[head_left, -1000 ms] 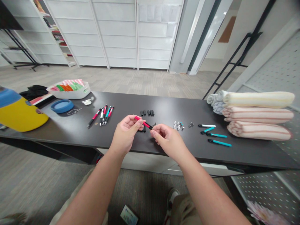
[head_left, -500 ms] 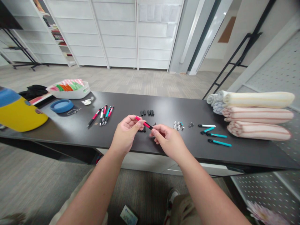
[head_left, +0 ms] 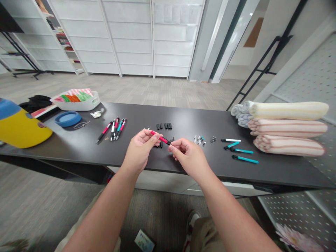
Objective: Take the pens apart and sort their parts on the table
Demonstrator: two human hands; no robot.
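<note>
The dark surface (head_left: 189, 120) goes across the middle of the frame. On its left part there are a white basket (head_left: 95, 102), a blue round object (head_left: 67, 119) and several pens (head_left: 113, 131); at the centre, short black pieces (head_left: 169, 126); toward the right, small silvery parts (head_left: 199, 141), teal barrels (head_left: 246, 160) and rolled towels (head_left: 288, 127)

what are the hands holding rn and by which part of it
A red-and-black pen: the left hand pinches its red part, the right hand its black end.
</note>
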